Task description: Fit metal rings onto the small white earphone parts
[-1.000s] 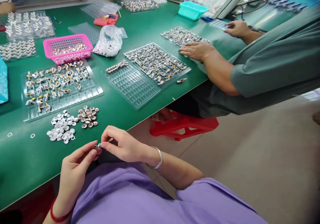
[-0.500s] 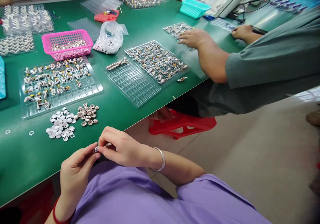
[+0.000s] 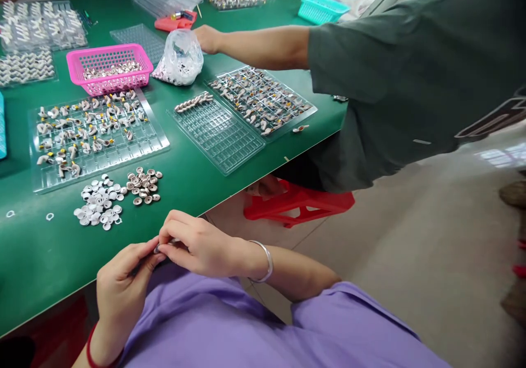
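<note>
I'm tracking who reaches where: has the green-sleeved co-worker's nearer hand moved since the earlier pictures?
Yes: the co-worker's nearer hand has moved leftward in view, closer to the pink basket, now beside the plastic bag.

Left tray (image 3: 153, 137), middle tray (image 3: 224, 141) and right tray (image 3: 296, 119) lie across the table (image 3: 187, 179).
In front of the left tray lie a heap of caps (image 3: 98, 203) and, just to its right, a heap of cups (image 3: 143, 184); two rings (image 3: 50, 216) lie farther left. The left fingers (image 3: 137, 251) and right fingers (image 3: 175, 230) meet before the heaps, by the table's near edge. Just behind the left tray stands a basket (image 3: 110, 52) with small parts inside, a bag (image 3: 181, 64) beside it on the right. A row of pieces (image 3: 193, 103) lies along the middle tray's far end, and a loose piece (image 3: 301, 129) near the right tray's front corner.
</note>
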The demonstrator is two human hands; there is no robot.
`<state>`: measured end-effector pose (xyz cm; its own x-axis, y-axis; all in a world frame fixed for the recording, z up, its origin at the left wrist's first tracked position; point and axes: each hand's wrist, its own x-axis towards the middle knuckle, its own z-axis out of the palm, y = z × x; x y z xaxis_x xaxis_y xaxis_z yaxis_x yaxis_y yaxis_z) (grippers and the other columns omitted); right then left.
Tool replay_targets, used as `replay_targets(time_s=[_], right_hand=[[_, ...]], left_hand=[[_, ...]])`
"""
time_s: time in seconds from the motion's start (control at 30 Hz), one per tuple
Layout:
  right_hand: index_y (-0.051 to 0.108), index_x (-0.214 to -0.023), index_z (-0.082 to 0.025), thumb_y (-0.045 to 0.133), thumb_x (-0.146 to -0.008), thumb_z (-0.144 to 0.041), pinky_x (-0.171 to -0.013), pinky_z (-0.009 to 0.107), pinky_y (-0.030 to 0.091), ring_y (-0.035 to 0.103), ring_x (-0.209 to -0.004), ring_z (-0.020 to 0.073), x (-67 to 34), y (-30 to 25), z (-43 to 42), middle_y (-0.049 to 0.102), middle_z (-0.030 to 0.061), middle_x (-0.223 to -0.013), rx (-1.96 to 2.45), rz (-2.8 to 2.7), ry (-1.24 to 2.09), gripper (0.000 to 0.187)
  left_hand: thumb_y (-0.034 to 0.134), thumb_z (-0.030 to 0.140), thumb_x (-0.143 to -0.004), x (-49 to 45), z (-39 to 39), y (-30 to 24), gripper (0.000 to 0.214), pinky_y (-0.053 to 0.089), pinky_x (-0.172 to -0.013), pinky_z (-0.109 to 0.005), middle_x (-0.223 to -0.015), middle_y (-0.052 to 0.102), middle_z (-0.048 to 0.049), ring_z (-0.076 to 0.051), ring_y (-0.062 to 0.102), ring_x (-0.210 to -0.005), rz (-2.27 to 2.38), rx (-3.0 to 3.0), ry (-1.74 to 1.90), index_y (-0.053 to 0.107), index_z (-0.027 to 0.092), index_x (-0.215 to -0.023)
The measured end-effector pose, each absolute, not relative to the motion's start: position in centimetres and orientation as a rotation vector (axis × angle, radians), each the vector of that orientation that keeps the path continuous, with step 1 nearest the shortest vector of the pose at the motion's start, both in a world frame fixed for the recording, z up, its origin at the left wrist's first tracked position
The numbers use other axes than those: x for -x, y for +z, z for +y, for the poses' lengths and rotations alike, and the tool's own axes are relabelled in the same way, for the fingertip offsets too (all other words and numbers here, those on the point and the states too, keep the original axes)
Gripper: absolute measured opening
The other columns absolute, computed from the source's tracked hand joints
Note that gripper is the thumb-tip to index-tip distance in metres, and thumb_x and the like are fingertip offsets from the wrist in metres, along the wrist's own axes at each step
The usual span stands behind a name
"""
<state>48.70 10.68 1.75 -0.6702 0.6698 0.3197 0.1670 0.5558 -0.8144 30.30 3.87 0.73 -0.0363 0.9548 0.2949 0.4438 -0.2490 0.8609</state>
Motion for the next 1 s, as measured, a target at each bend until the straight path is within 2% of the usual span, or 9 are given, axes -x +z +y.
replay_targets(time_s=[0.17, 0.3, 0.43, 0.6, 0.73, 0.87, 1.0], right_hand=[[0.053, -0.085, -0.018, 0.057, -0.095, -0.017, -0.069, 0.024, 0.048, 0.052, -0.077, 0.0134, -48.5, 1.8, 10.4, 0.054, 0.0027, -0.086, 0.659, -2.063, 1.146, 0.011], [0.055, -0.083, -0.017, 0.06, -0.092, -0.018, -0.067, 0.023, 0.047, 0.052, -0.076, 0.0122, -48.5, 2.0, 10.5, 0.055, 0.0019, -0.085, 0.666, -1.984, 1.255, 0.01], [0.054, -0.083, -0.018, 0.065, -0.085, -0.019, -0.066, 0.022, 0.045, 0.052, -0.072, 0.0106, -48.7, 2.4, 10.7, 0.055, -0.0014, -0.081, 0.715, -1.913, 1.481, 0.011], [0.058, -0.084, -0.016, 0.069, -0.083, -0.023, -0.071, 0.024, 0.05, 0.058, -0.075, 0.0109, -48.6, 2.4, 10.4, 0.06, -0.0008, -0.083, 0.715, -1.773, 1.761, 0.013], [0.061, -0.084, -0.015, 0.071, -0.082, -0.023, -0.075, 0.025, 0.053, 0.061, -0.078, 0.0112, -48.4, 2.1, 10.1, 0.063, 0.0004, -0.086, 0.724, -1.674, 1.843, 0.013], [0.062, -0.085, -0.014, 0.073, -0.081, -0.03, -0.069, 0.024, 0.05, 0.06, -0.073, 0.0106, -48.5, 2.0, 10.4, 0.063, -0.0001, -0.081, 0.764, -1.525, 1.962, 0.02], [0.064, -0.09, -0.013, 0.073, -0.082, -0.034, -0.065, 0.023, 0.047, 0.057, -0.066, 0.0093, -48.5, 2.1, 10.7, 0.063, -0.0018, -0.072, 0.797, -1.427, 2.125, 0.024]], left_hand=[[0.078, 0.018, -0.082, -30.5, 3.3, 0.8, 0.024, 0.058, -0.068, -0.013, -0.088, 0.08, 0.0048, -0.01, 0.074, -0.071, 1.466, -1.645, 1.31, 0.079, 0.032, -0.102], [0.078, 0.016, -0.082, -30.7, 3.1, 0.8, 0.025, 0.06, -0.066, -0.017, -0.088, 0.08, 0.0021, -0.012, 0.074, -0.07, 1.459, -1.668, 1.357, 0.079, 0.03, -0.103], [0.075, 0.011, -0.083, -30.6, 3.0, 1.2, 0.031, 0.062, -0.07, -0.022, -0.091, 0.081, 0.0001, -0.014, 0.075, -0.072, 1.444, -1.826, 1.358, 0.079, 0.03, -0.107], [0.073, 0.008, -0.083, -30.2, 2.6, 2.0, 0.038, 0.061, -0.069, -0.021, -0.091, 0.08, 0.0007, -0.014, 0.074, -0.071, 1.382, -1.924, 1.322, 0.077, 0.032, -0.112], [0.075, 0.01, -0.082, -30.3, 2.5, 2.0, 0.034, 0.061, -0.071, -0.019, -0.091, 0.08, 0.002, -0.013, 0.075, -0.073, 1.368, -1.82, 1.334, 0.078, 0.033, -0.107], [0.079, 0.021, -0.081, -30.7, 2.4, 1.3, 0.028, 0.062, -0.071, -0.019, -0.093, 0.081, 0.0004, -0.015, 0.077, -0.076, 1.386, -1.521, 1.332, 0.079, 0.033, -0.106], [0.084, 0.031, -0.077, -30.8, 2.3, 0.6, 0.023, 0.063, -0.067, -0.019, -0.086, 0.082, -0.0013, -0.016, 0.077, -0.069, 1.423, -1.136, 1.315, 0.081, 0.029, -0.099]])
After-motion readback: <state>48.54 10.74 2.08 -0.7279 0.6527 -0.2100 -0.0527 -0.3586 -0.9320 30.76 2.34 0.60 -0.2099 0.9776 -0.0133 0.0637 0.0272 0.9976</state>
